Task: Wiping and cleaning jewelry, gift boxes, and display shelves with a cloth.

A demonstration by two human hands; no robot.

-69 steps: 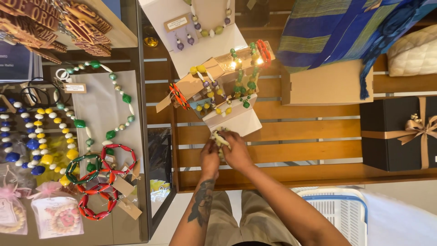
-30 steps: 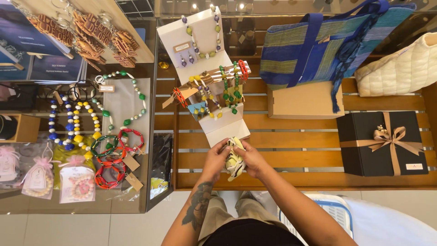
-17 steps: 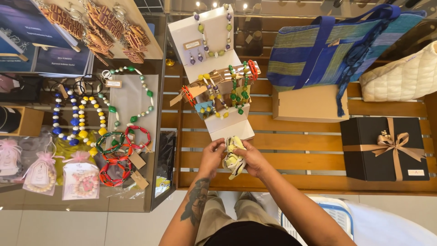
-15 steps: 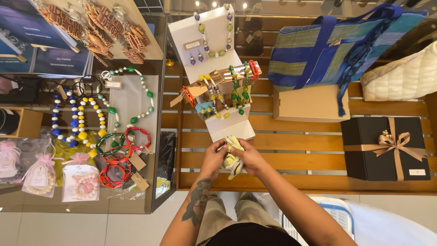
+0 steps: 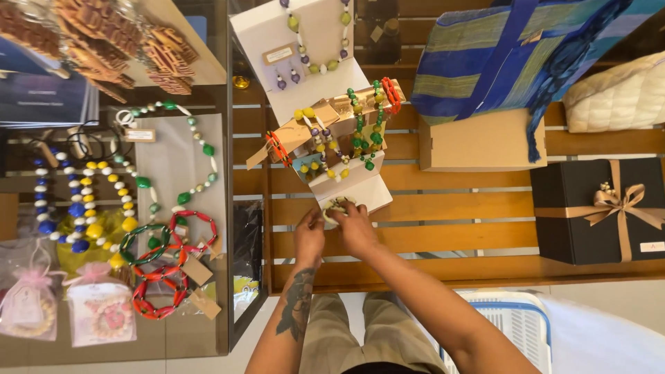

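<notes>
My left hand [image 5: 309, 235] and my right hand [image 5: 355, 228] meet over the wooden slatted bench [image 5: 429, 235], both closed on a small pale beaded bracelet [image 5: 335, 207]. The bracelet sits at the near edge of a white stepped display stand [image 5: 315, 55]. That stand carries a bead necklace, earrings, and cardboard arms hung with green, yellow and orange bead strings [image 5: 353, 131]. My fingers hide part of the bracelet.
A grey table [image 5: 173, 159] at the left holds bead necklaces, red and green bracelets [image 5: 163, 270] and pink gift pouches [image 5: 28, 305]. On the bench lie a brown box [image 5: 478, 142], a blue striped cloth [image 5: 512, 48] and a black gift box with a gold ribbon [image 5: 599, 211]. A white basket [image 5: 506, 322] stands below.
My hands moved up the bench from its near edge to the foot of the stand, carrying the pale bracelet with them. The view shifted slightly.
</notes>
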